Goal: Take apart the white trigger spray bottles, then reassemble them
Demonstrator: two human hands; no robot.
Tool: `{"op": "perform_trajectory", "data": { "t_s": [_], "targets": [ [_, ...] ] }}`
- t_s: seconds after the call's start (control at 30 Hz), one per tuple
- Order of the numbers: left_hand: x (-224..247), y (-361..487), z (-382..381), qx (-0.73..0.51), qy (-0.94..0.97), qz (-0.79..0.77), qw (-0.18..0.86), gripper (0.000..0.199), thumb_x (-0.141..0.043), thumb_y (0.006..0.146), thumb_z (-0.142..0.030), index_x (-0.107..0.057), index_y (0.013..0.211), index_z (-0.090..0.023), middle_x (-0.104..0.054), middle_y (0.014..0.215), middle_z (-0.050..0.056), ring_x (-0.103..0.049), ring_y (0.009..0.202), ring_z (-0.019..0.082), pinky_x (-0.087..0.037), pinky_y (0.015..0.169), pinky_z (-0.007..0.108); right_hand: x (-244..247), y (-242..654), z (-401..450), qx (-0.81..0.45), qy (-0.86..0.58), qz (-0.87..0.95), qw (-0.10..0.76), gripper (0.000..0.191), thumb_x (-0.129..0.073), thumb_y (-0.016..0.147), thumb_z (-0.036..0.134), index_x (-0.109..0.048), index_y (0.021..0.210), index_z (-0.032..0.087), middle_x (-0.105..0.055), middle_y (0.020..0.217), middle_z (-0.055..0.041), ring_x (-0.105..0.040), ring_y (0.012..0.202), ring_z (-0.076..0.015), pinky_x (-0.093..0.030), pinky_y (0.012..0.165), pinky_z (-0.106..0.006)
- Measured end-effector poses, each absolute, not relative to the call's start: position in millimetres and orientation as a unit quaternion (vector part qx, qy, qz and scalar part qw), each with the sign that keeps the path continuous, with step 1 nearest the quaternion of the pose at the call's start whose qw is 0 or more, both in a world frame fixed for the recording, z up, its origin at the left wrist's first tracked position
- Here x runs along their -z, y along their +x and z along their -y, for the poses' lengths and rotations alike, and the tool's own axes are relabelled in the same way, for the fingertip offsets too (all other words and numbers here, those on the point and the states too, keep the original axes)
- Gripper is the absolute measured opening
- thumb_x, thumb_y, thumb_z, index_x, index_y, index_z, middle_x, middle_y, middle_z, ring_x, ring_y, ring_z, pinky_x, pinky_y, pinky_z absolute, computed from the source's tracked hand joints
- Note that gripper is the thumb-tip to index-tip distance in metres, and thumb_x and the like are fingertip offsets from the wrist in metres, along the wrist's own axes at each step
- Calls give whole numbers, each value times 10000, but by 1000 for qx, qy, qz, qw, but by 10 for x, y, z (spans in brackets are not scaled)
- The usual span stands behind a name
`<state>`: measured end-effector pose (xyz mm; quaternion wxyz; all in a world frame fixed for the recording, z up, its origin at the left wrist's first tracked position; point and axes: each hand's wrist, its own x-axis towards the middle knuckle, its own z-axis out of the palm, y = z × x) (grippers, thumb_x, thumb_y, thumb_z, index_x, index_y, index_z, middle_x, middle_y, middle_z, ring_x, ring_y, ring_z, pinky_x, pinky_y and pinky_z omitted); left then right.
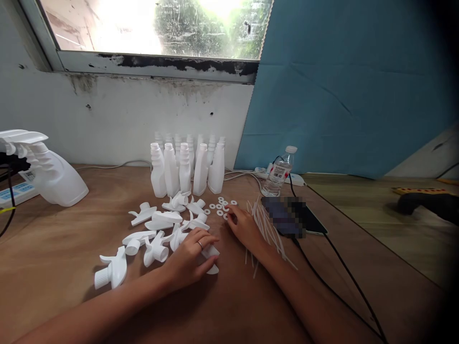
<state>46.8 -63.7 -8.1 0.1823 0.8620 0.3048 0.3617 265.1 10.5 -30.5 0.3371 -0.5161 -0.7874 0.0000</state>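
Observation:
My left hand point(191, 255) is curled over a white trigger spray head point(211, 255), partly hidden under its fingers. Beside a small scatter of flat white ring washers point(220, 212), my right hand point(245, 227) has its thumb and fingertips closed at one washer point(225, 208). More white trigger spray heads point(164, 220) lie in a loose pile left of and behind the left hand. Thin clear dip tubes point(267, 224) lie in a bunch just right of the right hand and partly beneath its wrist.
White bottles without tops point(184, 169) stand in rows near the wall. At far left is a bottle with a spray head point(59, 172). A water bottle point(278, 174), a phone point(283, 217) and black cables point(344, 272) occupy the right side. A power strip point(296, 179) sits behind.

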Motion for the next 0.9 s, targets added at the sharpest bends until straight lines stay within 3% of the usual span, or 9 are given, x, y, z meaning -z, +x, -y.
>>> {"op": "perform_trajectory", "data": {
  "t_s": [0.23, 0.5, 0.7, 0.9],
  "targets": [
    [122, 483, 562, -450, 835, -269, 168, 11, -595, 876, -199, -600, 868, -204, -572, 894, 52, -555, 940, 199, -510, 857, 376, 150, 2468, 151, -13, -369, 838, 403, 200, -465, 906, 110, -603, 1014, 207, -662, 952, -60, -615, 926, -192, -505, 855, -355],
    [199, 480, 597, -413, 807, -355, 229, 164, -642, 802, -126, -533, 887, -215, -538, 1060, 43, -572, 976, 189, -518, 857, 346, -5, 2407, 303, -31, -288, 849, 441, 156, -485, 885, 87, -552, 955, 210, -623, 927, -61, -589, 905, -177, -504, 818, -333],
    [205, 456, 592, -410, 783, -383, 269, 329, -646, 774, -167, -503, 1053, -268, -613, 967, 31, -597, 881, 208, -537, 812, 353, -96, 2418, 408, -76, -241, 863, 438, 199, -511, 809, 54, -541, 927, 211, -605, 928, -67, -566, 859, -187, -489, 769, -348],
    [187, 457, 583, -398, 766, -403, 303, 280, -647, 773, -235, -505, 1013, -250, -627, 961, 47, -614, 878, 206, -533, 810, 332, -115, 2396, 437, -118, -215, 876, 415, 196, -507, 786, 59, -544, 908, 208, -590, 937, -71, -561, 854, -186, -489, 765, -341]
  ]
}}
